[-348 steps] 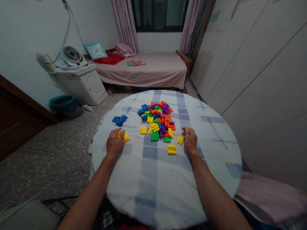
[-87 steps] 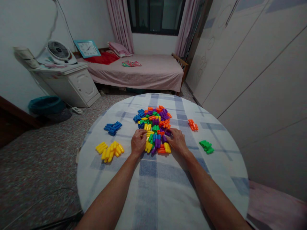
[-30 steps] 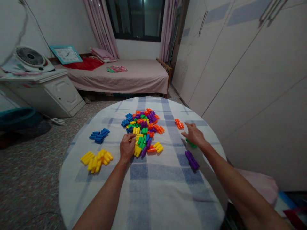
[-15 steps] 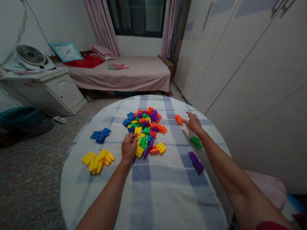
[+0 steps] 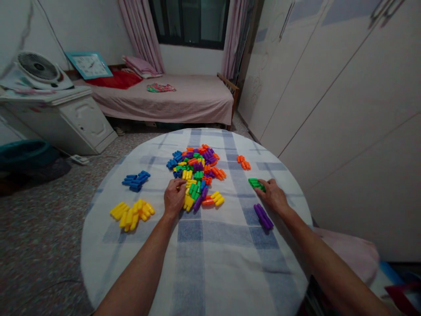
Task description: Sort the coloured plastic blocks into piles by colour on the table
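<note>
A mixed heap of coloured plastic blocks (image 5: 197, 169) lies in the middle of a round table (image 5: 204, 259) with a blue-checked cloth. My left hand (image 5: 174, 196) rests at the heap's near left edge, fingers curled onto yellow pieces there. My right hand (image 5: 274, 194) lies on the cloth at the right, its fingers touching a small green group (image 5: 255, 183). Sorted groups lie apart: blue (image 5: 135, 180), yellow (image 5: 132, 213), orange (image 5: 244, 162), purple (image 5: 263, 216).
Behind the table stand a bed (image 5: 171, 98), a white cabinet (image 5: 69, 116) with a fan (image 5: 37, 70) on it, and a wall clock (image 5: 88, 65) leaning. White wardrobe doors (image 5: 329, 87) run along the right. A teal basin (image 5: 19, 151) sits on the floor.
My right hand pulled back from the orange group to the green group and now rests against it. The left hand stayed at the heap's edge.
</note>
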The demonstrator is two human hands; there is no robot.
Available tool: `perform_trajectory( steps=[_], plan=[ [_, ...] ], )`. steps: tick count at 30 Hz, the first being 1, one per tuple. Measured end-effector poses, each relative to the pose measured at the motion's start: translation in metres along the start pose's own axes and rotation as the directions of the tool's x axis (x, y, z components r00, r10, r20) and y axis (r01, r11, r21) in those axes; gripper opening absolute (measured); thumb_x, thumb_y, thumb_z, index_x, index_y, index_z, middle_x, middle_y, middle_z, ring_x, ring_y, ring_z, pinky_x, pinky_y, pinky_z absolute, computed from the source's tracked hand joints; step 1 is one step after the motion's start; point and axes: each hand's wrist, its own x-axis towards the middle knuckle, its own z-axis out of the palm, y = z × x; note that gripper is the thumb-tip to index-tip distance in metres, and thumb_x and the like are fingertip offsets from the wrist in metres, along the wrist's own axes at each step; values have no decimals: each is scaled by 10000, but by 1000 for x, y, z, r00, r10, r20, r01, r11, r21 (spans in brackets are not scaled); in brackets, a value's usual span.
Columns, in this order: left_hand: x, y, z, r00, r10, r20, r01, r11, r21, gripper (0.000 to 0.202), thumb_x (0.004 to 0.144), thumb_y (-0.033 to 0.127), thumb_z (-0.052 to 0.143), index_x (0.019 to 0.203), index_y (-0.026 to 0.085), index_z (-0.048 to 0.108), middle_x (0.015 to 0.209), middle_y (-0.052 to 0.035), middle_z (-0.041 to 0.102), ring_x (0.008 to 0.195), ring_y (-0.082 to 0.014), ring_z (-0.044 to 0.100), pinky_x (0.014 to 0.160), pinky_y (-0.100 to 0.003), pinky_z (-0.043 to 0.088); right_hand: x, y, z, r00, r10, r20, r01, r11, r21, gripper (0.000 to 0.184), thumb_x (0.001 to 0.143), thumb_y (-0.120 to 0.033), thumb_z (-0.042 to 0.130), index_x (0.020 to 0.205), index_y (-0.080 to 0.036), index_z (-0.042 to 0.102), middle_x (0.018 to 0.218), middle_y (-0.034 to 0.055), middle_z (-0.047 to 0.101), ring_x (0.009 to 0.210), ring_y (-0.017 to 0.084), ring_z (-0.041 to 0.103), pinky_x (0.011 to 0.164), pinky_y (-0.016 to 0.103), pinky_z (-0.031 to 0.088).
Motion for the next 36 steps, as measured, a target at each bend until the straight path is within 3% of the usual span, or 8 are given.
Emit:
perform_trajectory(
  steps=[8,13,17,19,21,25,28,36],
  plan=[
    [0,-3,2,1000,-5,17,5,1000,-9,203,785,221,492,852,205,682,1002,-53,644,969,-191,622,846,-311,503,64,-20,-38,998,36,48,-33,998,-57,652,892,-626,430,1379,-193,466,1230,172,558,1112,298,568,853,397,460],
    [-1,-3,2,1000,-1,8,1,1000,-11,203,789,201,486,845,208,681,1000,-49,646,976,-185,622,878,-314,498,115,-54,-33,978,106,179,-102,994,-29,485,880,-475,526,1242,-156,570,1194,160,613,1085,280,600,819,348,478],
    [-1,-4,2,1000,2,10,-2,1000,-13,207,788,193,484,846,208,682,997,-46,647,977,-181,624,873,-311,502,125,-78,-27,989,91,116,-94,995,20,377,906,-355,498,1198,-139,596,1148,170,632,1051,258,616,805,313,476],
    [-1,-4,3,1000,-1,5,1,1000,-14,210,787,187,484,845,212,683,998,-44,647,976,-181,624,873,-310,503,120,-84,-27,999,33,40,-35,998,53,398,905,-331,501,1255,-154,564,1167,162,618,1048,252,610,828,320,471],
    [-1,-3,3,1000,-7,0,7,1000,-11,213,781,183,485,846,215,686,999,-44,647,971,-182,626,872,-311,503,111,-89,-29,989,-147,-7,146,979,139,448,891,-314,532,1319,-182,524,1196,136,599,1044,228,600,858,312,464],
    [-1,-1,2,1000,-15,8,15,1000,-9,220,778,182,484,856,210,687,1003,-47,649,968,-186,626,874,-319,502,94,-103,-25,794,-607,1,566,741,362,564,830,-217,606,1380,-233,480,1254,91,557,1076,183,563,923,292,441],
    [0,0,2,1000,-17,9,17,1000,-14,216,782,189,484,857,204,687,1004,-51,648,972,-189,625,877,-326,502,86,-114,-17,715,-699,9,647,665,373,605,791,-129,601,1376,-236,488,1279,92,531,1135,195,529,973,314,410],
    [0,-4,1,1000,-15,22,15,1000,-22,209,785,204,489,859,203,684,1001,-53,641,973,-188,620,855,-312,504,88,-113,-6,845,-532,49,495,814,303,414,853,-188,549,1267,-199,534,1094,79,593,919,166,581,817,253,431]
  ],
)
